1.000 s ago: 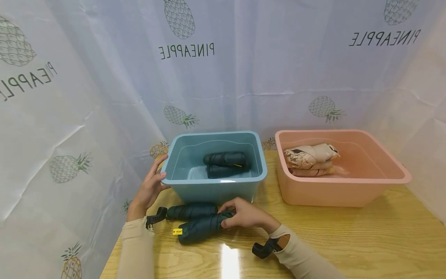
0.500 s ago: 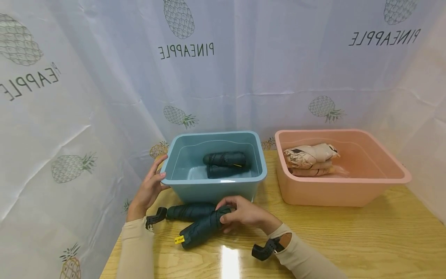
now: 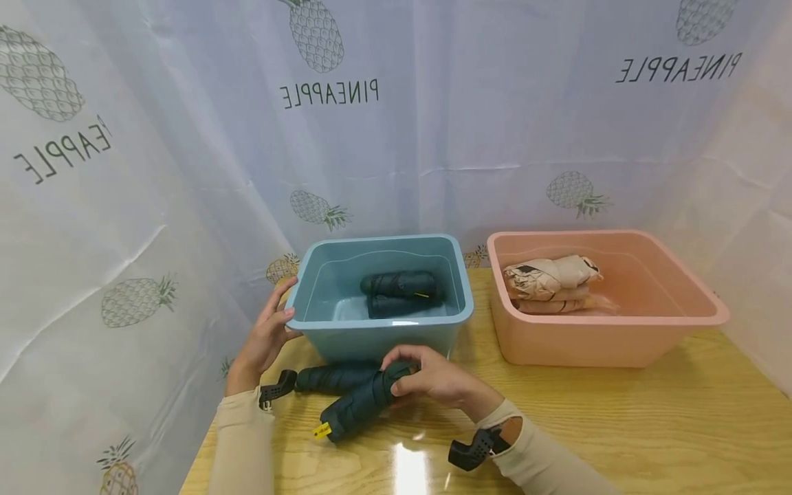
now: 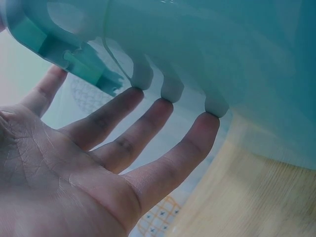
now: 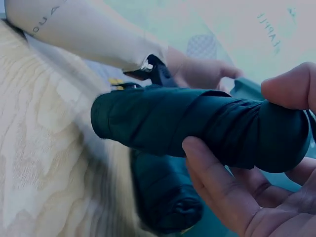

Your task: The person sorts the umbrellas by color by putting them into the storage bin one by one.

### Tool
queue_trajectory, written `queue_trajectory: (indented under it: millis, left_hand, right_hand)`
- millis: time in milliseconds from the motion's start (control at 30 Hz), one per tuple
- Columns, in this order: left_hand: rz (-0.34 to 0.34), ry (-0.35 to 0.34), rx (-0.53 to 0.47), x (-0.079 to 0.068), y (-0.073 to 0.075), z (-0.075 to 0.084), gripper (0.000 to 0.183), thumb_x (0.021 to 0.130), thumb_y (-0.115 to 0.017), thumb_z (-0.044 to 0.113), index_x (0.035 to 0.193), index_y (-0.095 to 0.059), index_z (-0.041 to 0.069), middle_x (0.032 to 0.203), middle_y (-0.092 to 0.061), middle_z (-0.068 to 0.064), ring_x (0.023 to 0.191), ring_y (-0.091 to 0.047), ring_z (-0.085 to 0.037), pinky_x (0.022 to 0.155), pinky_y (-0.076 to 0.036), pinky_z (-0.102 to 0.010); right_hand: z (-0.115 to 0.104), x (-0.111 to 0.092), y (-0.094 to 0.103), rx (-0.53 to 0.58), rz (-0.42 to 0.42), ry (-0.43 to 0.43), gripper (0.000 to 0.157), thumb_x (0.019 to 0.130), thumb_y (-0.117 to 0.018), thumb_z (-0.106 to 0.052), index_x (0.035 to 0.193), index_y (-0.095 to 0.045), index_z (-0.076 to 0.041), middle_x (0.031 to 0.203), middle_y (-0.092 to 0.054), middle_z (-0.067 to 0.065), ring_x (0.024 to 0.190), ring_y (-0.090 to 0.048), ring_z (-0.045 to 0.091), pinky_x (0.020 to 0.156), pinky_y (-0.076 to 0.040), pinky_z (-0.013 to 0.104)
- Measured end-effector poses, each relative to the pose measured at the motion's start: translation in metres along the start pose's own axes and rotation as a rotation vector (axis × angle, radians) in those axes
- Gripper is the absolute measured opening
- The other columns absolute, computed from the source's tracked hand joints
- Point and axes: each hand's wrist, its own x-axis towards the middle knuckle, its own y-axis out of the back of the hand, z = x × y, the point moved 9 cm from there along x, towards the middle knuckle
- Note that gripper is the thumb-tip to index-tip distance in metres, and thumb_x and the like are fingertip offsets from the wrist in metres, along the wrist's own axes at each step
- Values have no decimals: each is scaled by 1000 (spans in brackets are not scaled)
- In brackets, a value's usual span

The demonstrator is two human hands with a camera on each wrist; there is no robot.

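My right hand (image 3: 436, 378) grips a folded dark green umbrella (image 3: 359, 407) near its right end, thumb on one side and fingers on the other. Its left end, with a yellow tag (image 3: 322, 431), tilts down toward me. In the right wrist view this umbrella (image 5: 173, 121) is held over a second folded umbrella (image 5: 165, 192). That second umbrella (image 3: 331, 378) lies on the table before the blue bin (image 3: 383, 337), partly covered. With fingers extended, my left hand (image 3: 262, 340) touches the bin's left end; in the left wrist view the fingertips (image 4: 212, 121) press its wall.
Inside the blue bin lie two dark folded umbrellas (image 3: 401, 283), one upon the other. To the right stands a pink bin (image 3: 594, 340) holding beige folded items (image 3: 553, 278). Both rest on the wooden table (image 3: 557, 412), with a pineapple-print curtain (image 3: 396, 137) behind.
The held umbrella has turned, its tagged left end swinging toward me and its right end rising slightly into my right hand's grip. My left hand stays at the blue bin.
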Motion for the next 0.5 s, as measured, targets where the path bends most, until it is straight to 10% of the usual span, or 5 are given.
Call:
queue_trajectory:
  millis: [500]
  left_hand:
    - [1, 7, 4, 0, 0, -1, 62, 108, -38, 19, 165, -14, 23, 163, -16, -25, 119, -61, -11, 93, -55, -38]
  right_hand:
    - [-47, -21, 7, -111, 55, 137, 38, 84, -66, 0, 121, -58, 4, 117, -56, 12, 92, -61, 22, 78, -56, 33]
